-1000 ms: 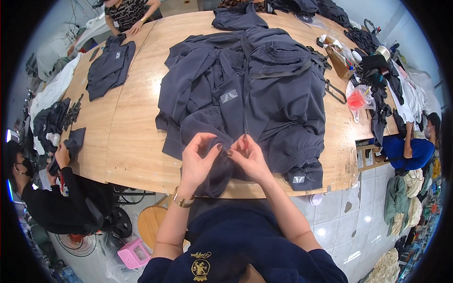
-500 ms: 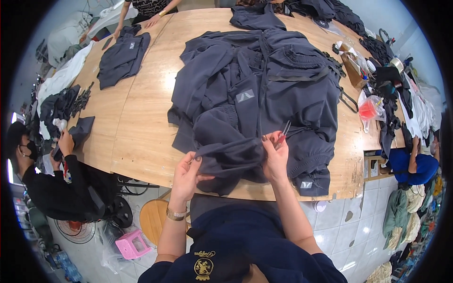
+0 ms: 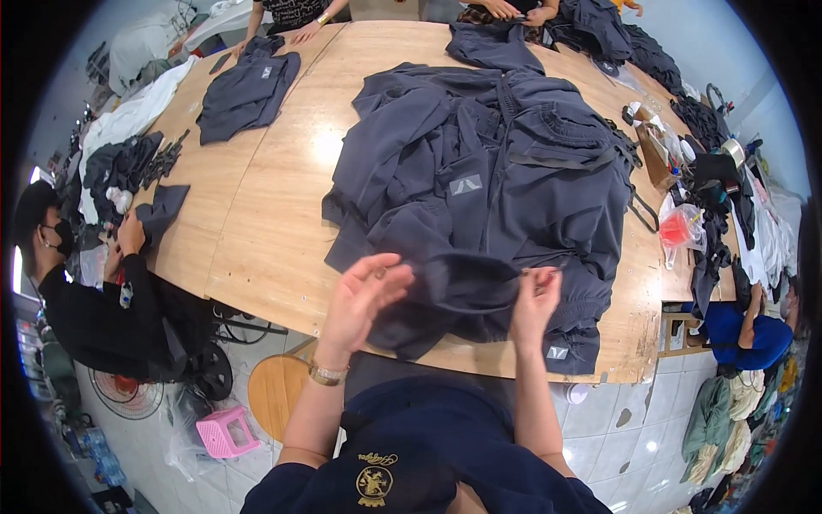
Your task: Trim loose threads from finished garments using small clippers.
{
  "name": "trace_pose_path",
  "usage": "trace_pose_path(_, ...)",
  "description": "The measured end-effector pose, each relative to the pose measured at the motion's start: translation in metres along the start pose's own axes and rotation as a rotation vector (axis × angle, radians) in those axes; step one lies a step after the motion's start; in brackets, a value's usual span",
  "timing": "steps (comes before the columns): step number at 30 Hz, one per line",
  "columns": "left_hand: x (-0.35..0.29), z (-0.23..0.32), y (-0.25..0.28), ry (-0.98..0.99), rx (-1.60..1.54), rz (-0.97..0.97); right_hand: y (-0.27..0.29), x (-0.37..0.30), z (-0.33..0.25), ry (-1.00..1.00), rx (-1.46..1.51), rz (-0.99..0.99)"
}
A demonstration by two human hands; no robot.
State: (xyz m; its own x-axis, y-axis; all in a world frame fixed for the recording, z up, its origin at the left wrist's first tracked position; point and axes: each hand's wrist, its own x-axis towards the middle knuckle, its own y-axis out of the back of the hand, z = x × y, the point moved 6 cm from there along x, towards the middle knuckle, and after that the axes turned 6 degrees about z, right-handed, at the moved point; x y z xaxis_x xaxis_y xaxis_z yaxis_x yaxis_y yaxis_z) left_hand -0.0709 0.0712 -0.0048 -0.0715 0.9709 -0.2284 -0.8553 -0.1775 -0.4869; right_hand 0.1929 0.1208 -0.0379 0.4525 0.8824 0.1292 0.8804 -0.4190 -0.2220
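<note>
A heap of dark grey garments point(image 3: 548, 201) with elastic gathers, a zip and pale logo patches lies on the table in front of me. Over its near edge, a loose piece of the dark cloth point(image 3: 467, 287) spans the space between my hands, smeared by motion. My left hand point(image 3: 364, 300) is at the left end of this cloth, fingers apart and slightly blurred; no firm grip shows. At the cloth's right end, my right hand point(image 3: 535, 304) is closed, fingertips pinched together. The small red-handled thread snips in it are now almost hidden by the fingers.
The wooden table point(image 3: 265, 201) bears a folded dark garment point(image 3: 250, 96) at the far left. A plastic bag with red contents point(image 3: 676, 227) and a brown box point(image 3: 655, 154) lie right. A masked co-worker point(image 3: 103, 291) handles dark cloth at left; others work opposite and right. A stool point(image 3: 278, 398) stands below.
My left hand has loosened from the cloth and its fingers have spread. My right hand has turned, so the snips' metal blades no longer show. The whole view has shifted slightly.
</note>
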Motion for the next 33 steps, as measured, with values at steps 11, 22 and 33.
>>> trace_pose_path(11, -0.017, -0.046, 0.063, 0.091, 0.562, 0.196, 0.054, 0.013, 0.008, 0.030, -0.275, 0.039)
trace_pose_path(22, -0.002, -0.022, 0.026, -0.167, 1.136, 0.187, 0.036, -0.013, -0.005, -0.003, -0.261, -0.031)
trace_pose_path(33, -0.024, -0.070, 0.067, 0.039, 1.173, 0.154, -0.031, -0.062, -0.024, 0.267, -0.537, -0.363)
